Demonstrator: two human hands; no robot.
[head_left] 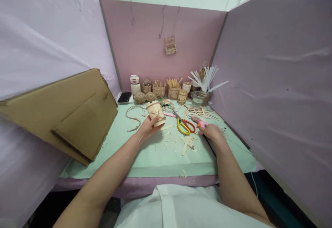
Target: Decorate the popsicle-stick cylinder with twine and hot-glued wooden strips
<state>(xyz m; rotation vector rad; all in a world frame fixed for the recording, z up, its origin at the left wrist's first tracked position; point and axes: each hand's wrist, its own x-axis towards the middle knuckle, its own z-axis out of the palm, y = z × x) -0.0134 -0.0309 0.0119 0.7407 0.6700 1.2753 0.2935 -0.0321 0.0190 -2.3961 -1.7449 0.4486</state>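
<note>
My left hand (148, 127) is wrapped round a small wooden-stick cup (155, 110), tilted a little, with a cord band near its rim and curly decoration on its side. On the right, my right hand (212, 131) grips a pink glue gun (199, 121), its nozzle pointing up and left. A dark cable runs from the gun toward the table's front edge. Between the hands lie scissors (184, 126) with one yellow and one red handle loop. A pink stick-like thing (169, 115) is partly under their blades.
Wood scraps (190, 141) litter the green table. Behind stand baskets of sticks (174, 92), twine balls (140, 97), a white bottle (135, 85), a phone (125, 97), a clear cup (197, 99) and white glue sticks (206, 79). A cardboard sheet (77, 117) leans at left; a miniature (170, 45) hangs behind.
</note>
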